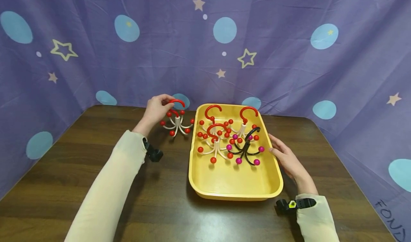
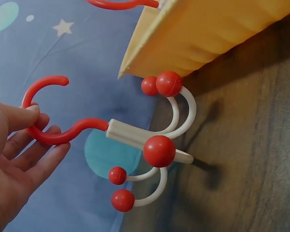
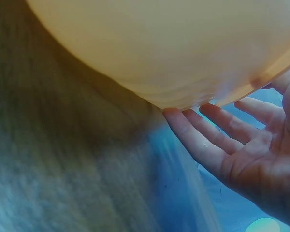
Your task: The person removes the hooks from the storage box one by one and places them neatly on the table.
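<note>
My left hand [image 1: 157, 110] pinches the red hook of a rotating hook hanger [image 1: 177, 122] between thumb and fingers. This hanger has a white stem and several curved white arms tipped with red balls; it stands upright, close over the table, left of the yellow tray [image 1: 236, 195]. In the left wrist view its hook [image 2: 53, 137] lies between the thumb and fingers. My right hand [image 1: 287, 160] touches the tray's right side, its fingers [image 3: 217, 130] extended along the outer wall and the thumb near the rim.
Inside the tray stand a black hanger [image 1: 246, 147] with magenta balls and three white ones with red hooks, among them a front white hanger [image 1: 216, 145]. The tray's front part shows bare yellow floor. Behind the wooden table [image 1: 154, 202] hangs a purple curtain [image 1: 179, 56].
</note>
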A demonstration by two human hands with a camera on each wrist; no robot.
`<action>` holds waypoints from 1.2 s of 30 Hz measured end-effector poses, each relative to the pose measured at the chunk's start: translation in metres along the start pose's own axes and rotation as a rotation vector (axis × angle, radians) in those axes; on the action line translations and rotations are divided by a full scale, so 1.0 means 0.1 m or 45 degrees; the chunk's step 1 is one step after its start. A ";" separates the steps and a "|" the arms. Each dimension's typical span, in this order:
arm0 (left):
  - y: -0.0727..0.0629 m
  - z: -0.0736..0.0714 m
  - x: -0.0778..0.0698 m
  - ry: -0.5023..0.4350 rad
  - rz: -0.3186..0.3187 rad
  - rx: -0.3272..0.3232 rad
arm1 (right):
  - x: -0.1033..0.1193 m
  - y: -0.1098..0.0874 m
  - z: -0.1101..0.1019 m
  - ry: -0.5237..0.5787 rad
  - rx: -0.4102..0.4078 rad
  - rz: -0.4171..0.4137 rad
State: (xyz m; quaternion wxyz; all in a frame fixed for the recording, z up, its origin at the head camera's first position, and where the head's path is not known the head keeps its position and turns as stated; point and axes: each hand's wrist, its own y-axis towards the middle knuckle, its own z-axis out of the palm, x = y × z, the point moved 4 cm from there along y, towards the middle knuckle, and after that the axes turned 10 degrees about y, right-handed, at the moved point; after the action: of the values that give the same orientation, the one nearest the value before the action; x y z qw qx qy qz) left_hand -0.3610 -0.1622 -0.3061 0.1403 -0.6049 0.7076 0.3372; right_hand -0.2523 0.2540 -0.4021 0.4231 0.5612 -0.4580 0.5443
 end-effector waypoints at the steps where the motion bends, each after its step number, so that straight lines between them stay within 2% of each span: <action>1: 0.00 0.01 0.01 -0.013 -0.004 0.005 | 0.00 0.00 0.00 0.002 0.002 0.000; 5: -0.01 0.07 0.05 -0.043 -0.022 0.016 | 0.01 0.00 0.01 0.003 0.001 -0.004; 10: -0.03 0.10 0.10 -0.009 -0.054 0.014 | -0.01 0.01 0.02 0.013 0.007 -0.004; 14: -0.03 0.10 0.08 0.017 -0.033 0.042 | -0.01 0.02 0.01 0.013 0.013 -0.010; 20: -0.06 0.04 -0.06 0.079 0.058 0.102 | -0.02 0.02 -0.01 -0.006 -0.005 -0.010; 26: -0.09 -0.04 -0.25 0.168 0.140 0.045 | -0.03 0.02 -0.01 -0.018 -0.009 0.003; 29: -0.14 -0.05 -0.37 0.148 0.174 0.021 | -0.03 0.02 -0.02 -0.023 -0.016 0.008; 36: -0.30 -0.01 -0.57 0.097 0.240 0.060 | -0.03 0.03 -0.02 -0.019 -0.012 0.000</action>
State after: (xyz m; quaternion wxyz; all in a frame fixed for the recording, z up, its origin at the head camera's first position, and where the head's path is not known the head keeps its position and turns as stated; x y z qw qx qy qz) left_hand -0.3193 -0.1201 -0.2800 0.0953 -0.5444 0.7740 0.3089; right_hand -0.2552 0.2554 -0.4052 0.4222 0.5633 -0.4637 0.5380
